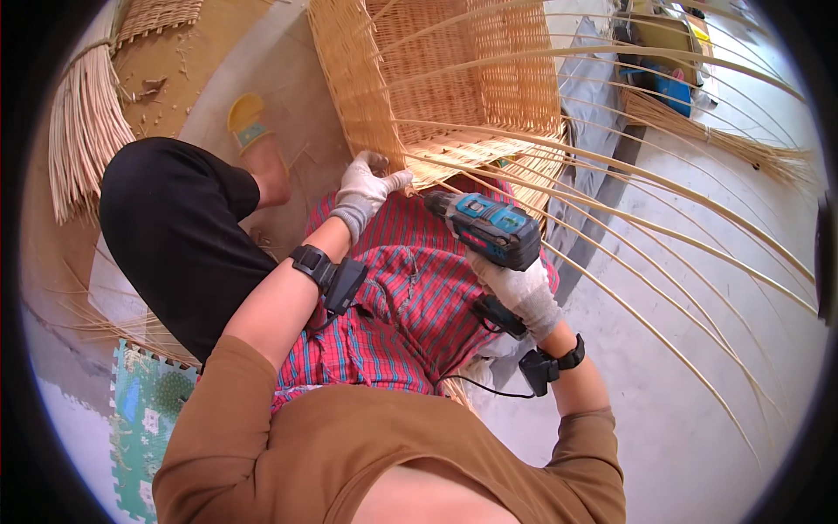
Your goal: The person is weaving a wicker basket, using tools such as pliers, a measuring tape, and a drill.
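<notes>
A large box-shaped wicker basket (353, 79) leans in front of my lap, its open side turned toward me. Long loose canes (698, 205) stick out from its edge to the right. My left hand (365, 188), in a pale work glove, grips the basket's near lower left corner. My right hand (519, 284), gloved too, is wrapped round the handle of a blue and black cordless drill (489, 225). The drill's front end points left at that corner, close to my left hand; its tip is hard to make out. A red checked cloth (401, 293) covers my lap.
Bundles of thin canes lie at the far left (87, 135) and far right (724, 140). A yellow slipper (246, 113) is on a foot at the left. A green foam mat (144, 428) lies lower left, and a grey sheet (587, 105) lies beyond the basket.
</notes>
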`<move>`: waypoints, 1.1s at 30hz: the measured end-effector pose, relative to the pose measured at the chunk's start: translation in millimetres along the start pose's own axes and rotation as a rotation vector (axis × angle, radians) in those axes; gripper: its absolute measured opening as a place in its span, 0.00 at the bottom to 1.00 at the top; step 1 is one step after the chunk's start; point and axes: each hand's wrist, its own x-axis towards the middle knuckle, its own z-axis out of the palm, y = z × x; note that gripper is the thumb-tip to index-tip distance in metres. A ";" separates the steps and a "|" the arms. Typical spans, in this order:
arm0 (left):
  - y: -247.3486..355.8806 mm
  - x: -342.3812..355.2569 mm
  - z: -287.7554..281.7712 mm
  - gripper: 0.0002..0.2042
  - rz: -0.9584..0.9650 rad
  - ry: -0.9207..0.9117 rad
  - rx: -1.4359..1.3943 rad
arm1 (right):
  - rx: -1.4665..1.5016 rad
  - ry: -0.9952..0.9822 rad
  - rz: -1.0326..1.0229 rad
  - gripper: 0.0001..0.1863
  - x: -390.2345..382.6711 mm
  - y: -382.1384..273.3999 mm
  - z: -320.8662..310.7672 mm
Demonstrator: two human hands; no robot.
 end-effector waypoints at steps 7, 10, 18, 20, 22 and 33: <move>-3.9 3.1 2.5 0.35 -0.036 -0.029 0.034 | -0.117 -0.021 -0.011 0.24 3.3 -5.9 -4.3; -4.6 1.9 3.7 0.35 -0.027 -0.023 0.034 | -0.083 -0.007 -0.003 0.23 5.8 -1.6 -2.7; -3.8 2.5 2.7 0.35 -0.024 -0.032 0.067 | -0.146 -0.017 -0.072 0.24 9.4 8.8 -0.9; -2.3 3.0 1.2 0.36 -0.029 -0.043 0.048 | -0.163 -0.023 -0.056 0.23 11.1 10.6 0.2; 0.5 2.5 0.0 0.36 -0.017 -0.036 0.058 | -0.124 -0.020 -0.034 0.23 11.5 12.2 1.2; 15.3 5.8 7.8 0.34 0.071 0.068 0.321 | -0.094 -0.008 -0.010 0.25 7.8 -9.6 -11.1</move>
